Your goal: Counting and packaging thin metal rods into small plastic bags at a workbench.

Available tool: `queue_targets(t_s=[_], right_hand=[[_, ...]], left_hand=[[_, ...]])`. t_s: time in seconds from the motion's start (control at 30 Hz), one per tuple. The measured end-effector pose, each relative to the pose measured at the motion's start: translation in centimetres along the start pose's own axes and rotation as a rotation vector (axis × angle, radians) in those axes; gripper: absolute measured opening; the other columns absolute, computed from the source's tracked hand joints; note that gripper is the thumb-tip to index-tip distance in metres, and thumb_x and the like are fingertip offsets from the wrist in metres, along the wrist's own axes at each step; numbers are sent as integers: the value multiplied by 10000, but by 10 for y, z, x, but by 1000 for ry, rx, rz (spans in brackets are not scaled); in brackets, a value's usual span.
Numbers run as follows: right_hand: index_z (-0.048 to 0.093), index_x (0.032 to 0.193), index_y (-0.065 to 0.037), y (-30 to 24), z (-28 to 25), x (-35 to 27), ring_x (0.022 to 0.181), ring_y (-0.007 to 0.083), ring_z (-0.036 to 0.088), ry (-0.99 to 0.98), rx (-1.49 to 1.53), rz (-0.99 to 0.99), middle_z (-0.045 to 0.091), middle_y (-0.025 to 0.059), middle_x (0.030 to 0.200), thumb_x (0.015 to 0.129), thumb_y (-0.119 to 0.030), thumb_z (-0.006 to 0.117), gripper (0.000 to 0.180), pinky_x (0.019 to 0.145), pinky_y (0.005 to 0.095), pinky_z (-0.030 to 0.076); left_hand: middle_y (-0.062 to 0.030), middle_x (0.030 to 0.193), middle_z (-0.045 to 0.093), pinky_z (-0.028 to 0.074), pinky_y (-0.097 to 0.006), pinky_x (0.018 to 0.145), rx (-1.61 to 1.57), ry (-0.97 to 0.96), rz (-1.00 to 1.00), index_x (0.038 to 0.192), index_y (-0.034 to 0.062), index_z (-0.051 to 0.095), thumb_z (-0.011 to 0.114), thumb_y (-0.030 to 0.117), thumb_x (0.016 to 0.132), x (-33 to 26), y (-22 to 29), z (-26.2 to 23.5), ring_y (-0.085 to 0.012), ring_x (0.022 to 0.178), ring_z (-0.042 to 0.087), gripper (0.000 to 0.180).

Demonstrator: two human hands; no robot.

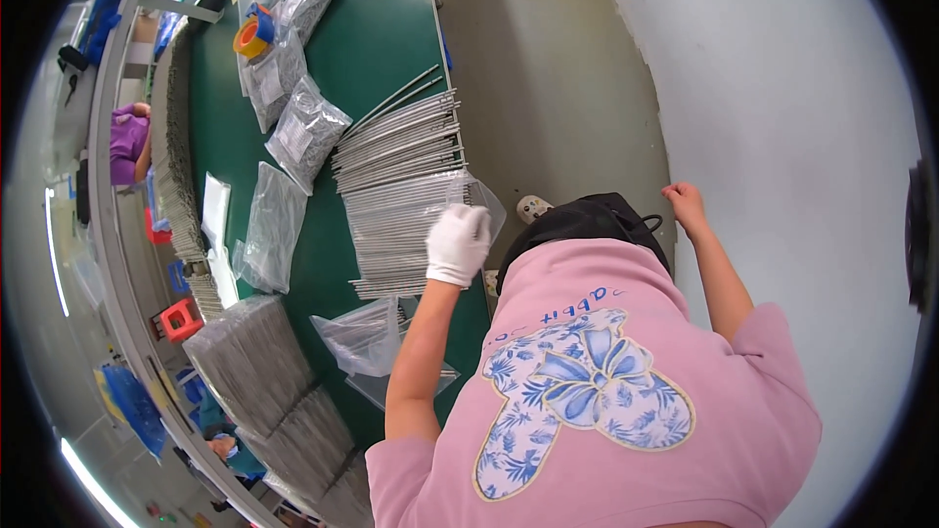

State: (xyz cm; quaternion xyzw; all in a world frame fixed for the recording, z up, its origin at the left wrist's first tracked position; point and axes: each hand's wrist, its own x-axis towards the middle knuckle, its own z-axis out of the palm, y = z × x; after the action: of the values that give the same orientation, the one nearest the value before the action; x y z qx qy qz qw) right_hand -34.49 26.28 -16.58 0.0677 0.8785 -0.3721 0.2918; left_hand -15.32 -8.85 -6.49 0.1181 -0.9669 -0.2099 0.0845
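Note:
My left hand [458, 244], in a white glove, is closed at the right edge of a row of thin silver metal rods [401, 230]. A clear plastic bag [494, 210] lies over part of the rods and runs up to its fingers, which seem to grip it; the exact hold is hidden. My right hand [687, 203] is bare and held off to the right, near the wall, fingers curled with nothing visible in them. Below the rods lies another clear bag [367, 337], with some rods showing beside it.
Filled clear bags [308, 127] lie on the green table [377, 10], beside yellow and blue tape rolls [254, 32]. A flat clear bag [274, 220] lies left of the rods. Wrapped grey bundles [249, 362] are stacked lower left. A pale wall [773, 68] stands right.

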Motion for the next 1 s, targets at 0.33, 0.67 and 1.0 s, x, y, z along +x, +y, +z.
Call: queue_targets(t_s=[0.33,0.67,1.0], right_hand=[[631,793,-9,-14,13,29,675,221,578,-27,-171,-223,615,127,718,738,-219,565,226,611,328,439],[631,780,-11,4,25,31,658,213,579,-71,-146,-223,612,125,700,735,-214,573,216,601,328,439],[629,804,-3,-8,36,14,709,162,575,-115,-232,-149,625,94,746,749,-161,556,182,645,289,440]], left_hand=[[-56,735,542,451,-364,557,561,-320,-209,747,105,553,561,184,720,-28,-4,14,-225,684,560,84],[-52,766,530,437,-349,590,523,-420,-73,757,109,530,577,146,679,-24,-11,4,-213,726,556,98],[-53,735,524,406,-357,579,488,-356,-24,718,112,522,595,158,634,-8,-22,14,-216,697,553,120]])
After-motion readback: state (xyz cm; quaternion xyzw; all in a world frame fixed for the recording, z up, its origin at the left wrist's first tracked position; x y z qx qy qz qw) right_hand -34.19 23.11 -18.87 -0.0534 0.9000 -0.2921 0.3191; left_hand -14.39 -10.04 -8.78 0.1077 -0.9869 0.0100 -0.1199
